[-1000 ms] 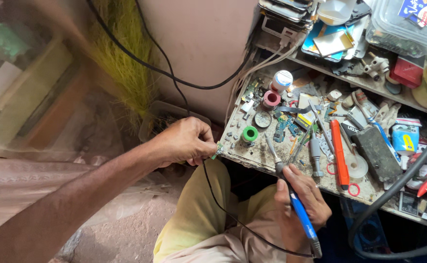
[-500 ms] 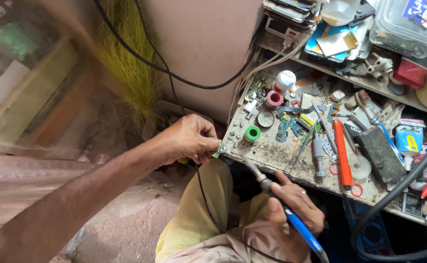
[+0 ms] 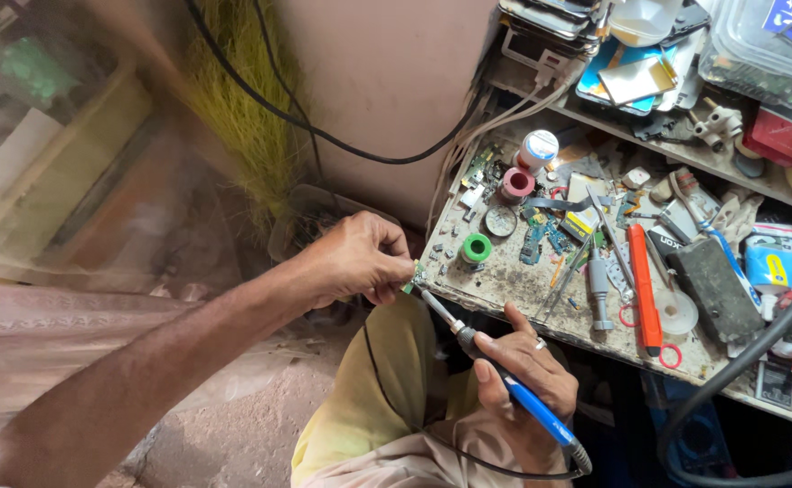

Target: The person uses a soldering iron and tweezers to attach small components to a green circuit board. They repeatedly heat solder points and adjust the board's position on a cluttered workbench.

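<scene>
My left hand (image 3: 360, 258) pinches a small green circuit board (image 3: 414, 276) at the near left corner of the cluttered workbench (image 3: 513, 285). My right hand (image 3: 527, 366) grips a blue-handled soldering iron (image 3: 504, 384) like a pen. Its metal tip touches the little board right beside my left fingertips. The iron's black cord runs down over my lap. Both hands hover just off the bench edge, above my knee in yellow trousers.
The bench holds a green solder-wire spool (image 3: 476, 248), a pink tape roll (image 3: 516, 183), a white jar (image 3: 538, 147), orange-handled scissors (image 3: 642, 289), a screwdriver, tweezers and board scraps. A shelf (image 3: 685, 154) behind carries boxes and phones. Black cables cross the wall and the right side.
The soldering iron swung left, from over the bench to the board in my left hand. My left hand stayed nearly still at the bench corner.
</scene>
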